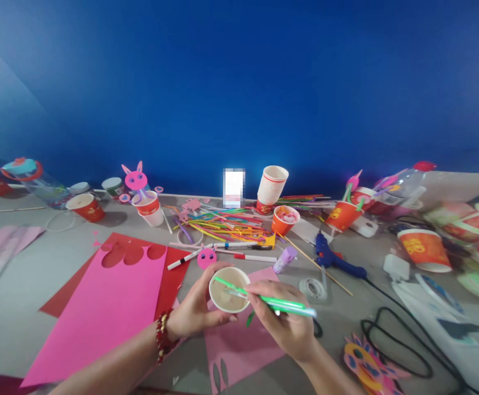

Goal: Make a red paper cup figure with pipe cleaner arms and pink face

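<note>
One paper cup (222,303) snug within left fingers (204,287), green stick (283,303) tight between right fingers (261,288)

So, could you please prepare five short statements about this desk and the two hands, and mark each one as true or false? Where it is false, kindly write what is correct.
1. The left hand holds a paper cup. True.
2. The right hand holds the glue gun. False: it holds a slim green item; the glue gun lies on the desk.
3. The large pink sheet lies partly over a red sheet. True.
4. The beaded bracelet is worn on the right wrist. False: it is on the left one.
5. A pink long-eared figure rises from a red and white cup. True.
</note>
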Demonstrator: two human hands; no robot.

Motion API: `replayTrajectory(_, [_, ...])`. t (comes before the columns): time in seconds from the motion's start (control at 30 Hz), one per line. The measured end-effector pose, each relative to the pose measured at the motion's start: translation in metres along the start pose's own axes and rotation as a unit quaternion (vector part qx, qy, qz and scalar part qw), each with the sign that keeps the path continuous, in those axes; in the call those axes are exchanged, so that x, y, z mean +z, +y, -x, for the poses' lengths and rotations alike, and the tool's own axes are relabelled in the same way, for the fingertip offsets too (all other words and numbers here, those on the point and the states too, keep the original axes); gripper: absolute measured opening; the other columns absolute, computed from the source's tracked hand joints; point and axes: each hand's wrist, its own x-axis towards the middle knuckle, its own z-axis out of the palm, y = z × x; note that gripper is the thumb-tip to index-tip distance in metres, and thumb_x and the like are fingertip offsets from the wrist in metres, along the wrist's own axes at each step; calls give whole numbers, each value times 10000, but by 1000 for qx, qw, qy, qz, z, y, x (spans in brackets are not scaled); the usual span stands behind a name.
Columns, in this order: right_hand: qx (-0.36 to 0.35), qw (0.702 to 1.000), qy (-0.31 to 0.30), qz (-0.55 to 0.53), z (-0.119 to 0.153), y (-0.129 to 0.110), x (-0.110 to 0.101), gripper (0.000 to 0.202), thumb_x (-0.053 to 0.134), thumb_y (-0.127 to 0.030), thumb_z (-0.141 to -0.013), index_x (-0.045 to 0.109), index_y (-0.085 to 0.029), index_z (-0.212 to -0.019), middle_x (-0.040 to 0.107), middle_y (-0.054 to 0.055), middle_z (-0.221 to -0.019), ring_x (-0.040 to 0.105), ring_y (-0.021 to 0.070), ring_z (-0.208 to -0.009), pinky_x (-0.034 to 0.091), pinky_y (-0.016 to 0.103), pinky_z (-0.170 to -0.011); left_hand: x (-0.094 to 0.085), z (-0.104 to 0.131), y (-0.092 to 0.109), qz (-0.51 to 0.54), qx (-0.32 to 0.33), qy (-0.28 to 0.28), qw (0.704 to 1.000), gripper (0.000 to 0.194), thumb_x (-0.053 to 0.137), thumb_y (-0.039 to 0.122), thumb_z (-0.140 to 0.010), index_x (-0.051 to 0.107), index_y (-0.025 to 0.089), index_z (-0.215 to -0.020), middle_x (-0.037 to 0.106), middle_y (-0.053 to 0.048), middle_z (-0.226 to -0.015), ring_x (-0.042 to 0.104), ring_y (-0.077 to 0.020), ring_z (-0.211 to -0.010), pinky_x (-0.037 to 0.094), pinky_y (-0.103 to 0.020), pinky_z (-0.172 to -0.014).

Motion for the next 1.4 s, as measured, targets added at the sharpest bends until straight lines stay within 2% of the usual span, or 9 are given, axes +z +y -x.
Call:
replayTrajectory(0.17, [-2, 1000, -17, 18, 0, -1, 0, 111, 609, -141, -899, 685, -212, -936, 741, 25, -708, 713, 185, -626, 544, 255, -563, 0, 0, 1, -25, 14, -8, 1000, 780, 784, 499, -751, 393, 226, -1369, 532, -151, -1309, 567, -315, -1197, 479, -423, -1010])
replayTrajectory(0.33, [-7, 998, -37, 51, 1, 1, 0, 95, 590, -144, -903, 649, -219, -896, 707, 10, -671, 648, 154, -546, 490, 252, -536, -2, 0, 5, -77, 24, -20, 997, 752, 772, 446, -773, 377, 247, -1381, 526, -128, -1321, 558, -304, -1201, 463, -415, -1020])
replayTrajectory(0.6, [10, 997, -65, 51, 4, 4, 2, 98, 566, -154, -919, 626, -217, -876, 608, -28, -598, 528, 126, -483, 408, 255, -519, -2, -2, 6, -90, 30, -18, 995, 730, 765, 436, -778, 382, 232, -1366, 538, -134, -1304, 566, -302, -1193, 468, -410, -1013])
replayTrajectory(0.83, [3, 993, -95, 65, 1, 2, 0, 150, 518, -161, -931, 589, -214, -809, 561, -34, -580, 479, 119, -479, 367, 256, -515, -2, -1, 7, -95, 29, -33, 995, 727, 764, 418, -782, 380, 224, -1369, 544, -139, -1310, 569, -293, -1185, 466, -404, -1015])
replayTrajectory(0.93, [18, 991, -115, 63, 0, 2, 0, 165, 506, -183, -937, 591, -210, -799, 600, -24, -598, 513, 119, -484, 371, 253, -514, -2, -1, 5, -85, 32, -38, 995, 735, 769, 387, -784, 371, 227, -1380, 541, -136, -1317, 569, -290, -1186, 465, -400, -1014])
replayTrajectory(1.03, [42, 989, -129, 52, -1, 2, 2, 119, 534, -221, -942, 649, -207, -921, 695, 0, -676, 609, 132, -540, 423, 239, -544, -1, -1, 4, -60, 28, -41, 997, 732, 769, 357, -789, 361, 236, -1385, 550, -125, -1299, 579, -281, -1171, 472, -388, -1000])
replayTrajectory(1.13, [40, 986, -158, 29, -2, 1, 2, 158, 554, -250, -948, 683, -221, -1035, 763, 25, -824, 697, 150, -675, 489, 233, -635, -1, -2, 5, -59, 25, -39, 997, 722, 769, 325, -793, 361, 252, -1384, 555, -113, -1290, 580, -272, -1166, 472, -380, -997])
replayTrajectory(1.27, [40, 982, -183, 2, -4, 0, 1, 187, 547, -214, -950, 720, -223, -1022, 777, 33, -885, 724, 155, -756, 521, 228, -691, 0, -3, 6, -74, 25, -34, 996, 697, 770, 303, -795, 376, 255, -1368, 551, -110, -1282, 590, -263, -1144, 479, -376, -981])
replayTrajectory(1.4, [49, 984, -173, -23, -4, 0, 1, 199, 557, -182, -942, 744, -205, -1006, 792, 53, -939, 747, 164, -835, 545, 221, -741, 0, -3, 6, -72, 29, -37, 996, 714, 770, 296, -791, 366, 255, -1378, 555, -109, -1278, 595, -259, -1136, 483, -376, -978])
